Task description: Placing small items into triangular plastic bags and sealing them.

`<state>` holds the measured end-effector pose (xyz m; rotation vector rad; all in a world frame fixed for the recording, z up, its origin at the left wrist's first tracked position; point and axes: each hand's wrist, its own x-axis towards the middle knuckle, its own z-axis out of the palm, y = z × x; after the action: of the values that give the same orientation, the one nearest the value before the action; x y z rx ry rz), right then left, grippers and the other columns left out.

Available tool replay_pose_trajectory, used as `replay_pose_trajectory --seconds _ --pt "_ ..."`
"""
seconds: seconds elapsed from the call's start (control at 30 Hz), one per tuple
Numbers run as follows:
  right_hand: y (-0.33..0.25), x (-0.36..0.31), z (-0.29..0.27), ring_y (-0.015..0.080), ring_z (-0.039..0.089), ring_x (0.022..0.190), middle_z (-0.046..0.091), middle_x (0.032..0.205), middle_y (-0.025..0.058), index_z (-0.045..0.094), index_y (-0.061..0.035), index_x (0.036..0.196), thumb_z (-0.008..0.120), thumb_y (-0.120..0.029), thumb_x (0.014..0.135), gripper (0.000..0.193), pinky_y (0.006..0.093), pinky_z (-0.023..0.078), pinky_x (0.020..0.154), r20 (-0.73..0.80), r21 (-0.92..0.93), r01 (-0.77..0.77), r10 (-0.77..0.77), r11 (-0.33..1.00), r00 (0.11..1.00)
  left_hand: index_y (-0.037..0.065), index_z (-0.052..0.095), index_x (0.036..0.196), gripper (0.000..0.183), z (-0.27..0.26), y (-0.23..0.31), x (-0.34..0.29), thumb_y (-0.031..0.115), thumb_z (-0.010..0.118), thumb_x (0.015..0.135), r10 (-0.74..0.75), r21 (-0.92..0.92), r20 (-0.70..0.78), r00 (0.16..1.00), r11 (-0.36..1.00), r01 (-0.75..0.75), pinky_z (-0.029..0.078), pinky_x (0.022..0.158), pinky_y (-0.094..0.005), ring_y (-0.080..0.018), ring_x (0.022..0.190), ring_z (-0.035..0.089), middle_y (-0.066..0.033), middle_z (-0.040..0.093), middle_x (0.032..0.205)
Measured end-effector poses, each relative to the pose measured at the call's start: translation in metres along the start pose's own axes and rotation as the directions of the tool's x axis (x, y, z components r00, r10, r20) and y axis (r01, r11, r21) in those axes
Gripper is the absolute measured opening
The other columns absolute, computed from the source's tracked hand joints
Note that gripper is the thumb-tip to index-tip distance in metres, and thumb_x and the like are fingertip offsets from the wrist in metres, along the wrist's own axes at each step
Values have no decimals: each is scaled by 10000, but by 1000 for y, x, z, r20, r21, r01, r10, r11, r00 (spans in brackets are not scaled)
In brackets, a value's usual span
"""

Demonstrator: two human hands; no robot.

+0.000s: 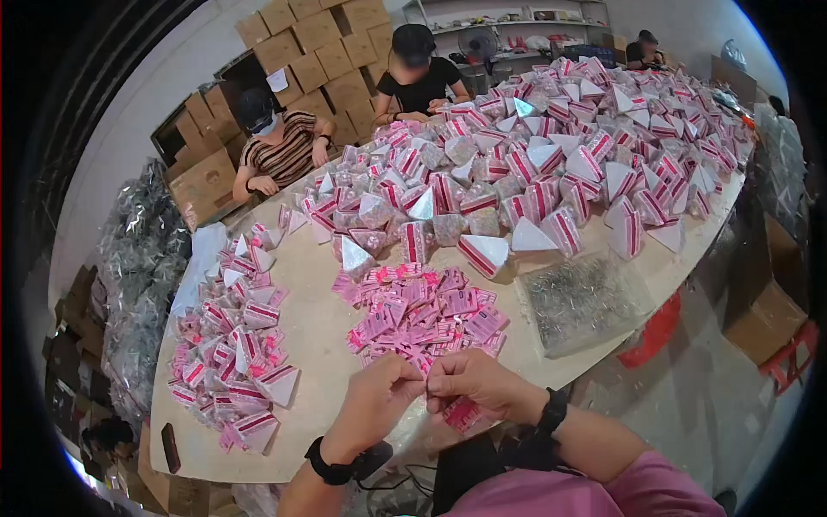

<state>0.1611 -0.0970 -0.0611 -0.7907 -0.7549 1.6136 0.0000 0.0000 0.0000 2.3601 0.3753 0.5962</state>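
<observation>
At the near edge of the table my left hand (379, 398) and my right hand (484, 384) meet, fingertips pinched close together. A dark pink printed card (463, 414) hangs below the fingers of my right hand. What the left fingertips pinch is too small to make out; a bit of pink shows just behind them. Right beyond my hands lies a loose heap of small pink cards (422, 310). To its right sits a shallow clear tray (551, 340) full of thin silvery metal pieces.
Cake-slice-shaped wrapped packs (560, 228) cover the table's far side; more packs with pink tags (233, 353) lie at left. A dark phone-like object (170, 448) rests at the near left corner. Two people (289, 142) sit across the table, another farther back. Cartons (332, 60) are stacked behind.
</observation>
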Motion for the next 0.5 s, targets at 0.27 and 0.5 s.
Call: replay_pose_trajectory --seconds 0.27,0.5 --pt "-13 -13 27 106 599 677 573 753 22 501 -29 964 602 -80 856 157 216 488 605 -147 -253 162 -203 954 968 -7 559 782 103 12 5 1 62 630 810 -166 -64 -31 986 984 164 410 541 -225 -86 607 517 -30 551 674" --pt "-6 -20 33 171 595 654 581 744 87 567 -15 891 609 -78 826 100 299 463 574 -79 -824 293 -611 485 788 37 527 788 168 17 -7 1 162 599 874 -314 -508 149 938 789 345 356 515 -198 -51 570 446 19 503 662"
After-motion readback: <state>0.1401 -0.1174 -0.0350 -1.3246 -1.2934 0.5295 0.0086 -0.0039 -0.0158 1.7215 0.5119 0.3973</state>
